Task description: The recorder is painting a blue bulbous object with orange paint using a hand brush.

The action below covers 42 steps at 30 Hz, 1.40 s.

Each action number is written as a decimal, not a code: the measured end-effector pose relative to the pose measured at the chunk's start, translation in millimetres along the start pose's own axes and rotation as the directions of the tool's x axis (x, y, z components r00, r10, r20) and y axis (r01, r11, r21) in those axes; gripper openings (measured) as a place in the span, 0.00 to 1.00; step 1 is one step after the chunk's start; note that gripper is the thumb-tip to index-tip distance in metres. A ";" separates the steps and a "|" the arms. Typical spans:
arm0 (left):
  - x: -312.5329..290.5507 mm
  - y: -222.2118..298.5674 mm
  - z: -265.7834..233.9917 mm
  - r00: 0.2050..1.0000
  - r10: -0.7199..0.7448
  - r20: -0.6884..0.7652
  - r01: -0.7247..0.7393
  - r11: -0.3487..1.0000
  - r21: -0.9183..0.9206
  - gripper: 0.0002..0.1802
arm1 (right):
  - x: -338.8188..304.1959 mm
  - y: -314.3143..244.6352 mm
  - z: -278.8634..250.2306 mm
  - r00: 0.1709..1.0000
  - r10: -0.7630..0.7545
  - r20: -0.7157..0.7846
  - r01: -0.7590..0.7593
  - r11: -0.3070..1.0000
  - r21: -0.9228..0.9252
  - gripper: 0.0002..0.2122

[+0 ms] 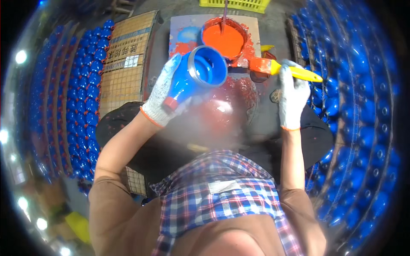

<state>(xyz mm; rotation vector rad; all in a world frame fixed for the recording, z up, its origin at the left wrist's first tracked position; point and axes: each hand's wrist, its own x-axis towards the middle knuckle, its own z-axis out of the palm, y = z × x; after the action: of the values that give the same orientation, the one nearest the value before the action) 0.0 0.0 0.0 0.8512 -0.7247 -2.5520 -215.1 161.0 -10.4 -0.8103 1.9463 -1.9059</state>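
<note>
My left hand (pixel 159 91), in a white knit glove smudged with blue, is closed around a glossy blue hollow vessel (pixel 183 83). The vessel is tilted, with its wide silver-rimmed mouth up to the right and its small red tip down to the left. In my right hand (pixel 294 96), also gloved, a paintbrush (pixel 308 75) is gripped by its yellow handle. Its bristles, coated in orange-red, point left and are apart from the vessel. Just beyond the vessel stands a round bucket (pixel 245 48) of orange-red paint (pixel 220 40), with a thin stick upright in it.
A paint-splashed board (pixel 178 25) lies under the bucket. Rows of blue vessels with red tips (pixel 87 98) line the left side; more blue vessels (pixel 363 115) fill racks on the right. A cardboard sheet under wire mesh (pixel 126 64) lies at left, a yellow-green crate (pixel 239 5) at the far edge.
</note>
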 end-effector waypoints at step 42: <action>24.9 -31.1 -7.6 -0.014 -0.219 0.976 -0.718 -0.677 -0.162 0.25 | 33.6 31.7 22.3 0.906 0.048 0.421 0.018 0.988 -0.150 0.16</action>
<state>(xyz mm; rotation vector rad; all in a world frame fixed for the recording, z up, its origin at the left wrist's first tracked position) -19.1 10.6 -34.1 -0.7774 -2.4012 -0.0103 -234.9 122.1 -37.5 -1.1395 1.8245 -1.4295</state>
